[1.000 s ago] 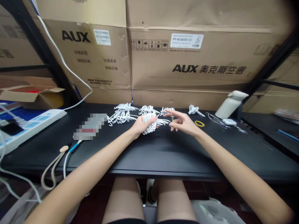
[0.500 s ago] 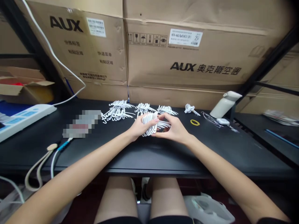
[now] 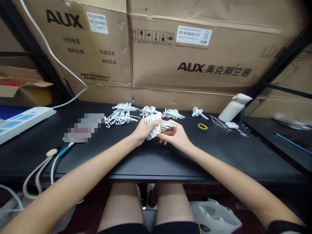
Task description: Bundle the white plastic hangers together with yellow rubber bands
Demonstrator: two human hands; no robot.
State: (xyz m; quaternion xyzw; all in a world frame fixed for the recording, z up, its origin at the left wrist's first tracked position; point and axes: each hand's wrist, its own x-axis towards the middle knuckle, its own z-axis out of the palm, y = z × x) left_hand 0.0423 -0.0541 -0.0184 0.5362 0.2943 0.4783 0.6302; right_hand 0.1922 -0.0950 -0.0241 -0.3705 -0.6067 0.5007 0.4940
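Note:
My left hand [image 3: 143, 130] is closed around a bundle of white wire hooks [image 3: 153, 126], its thumb pressed across them. The curved ends face left and down; the thin straight ends point right. My right hand [image 3: 177, 136] sits just below those straight ends with its fingers curled. A small yellowish bit shows by its fingertips, too small to make out. Behind my hands lie several piles of similar white hooks: a left pile [image 3: 122, 117], a middle pile [image 3: 149, 110] and a right pile [image 3: 173, 113]. Farther right is a small gathered bunch of hooks [image 3: 198, 112].
A yellow ring [image 3: 202, 126] lies on the black desk [image 3: 156, 162], near glasses [image 3: 219, 123], a white earphone case [image 3: 231, 125] and a pale bottle [image 3: 234, 108]. At left are a blurred-out phone [image 3: 84, 128] and a power strip [image 3: 29, 121]. Cardboard boxes [image 3: 156, 71] stand behind.
My right hand has lowered from the straight ends of the hooks to beneath them, its fingers now curled. The bundle has tilted slightly in my left hand. The view has shifted a little.

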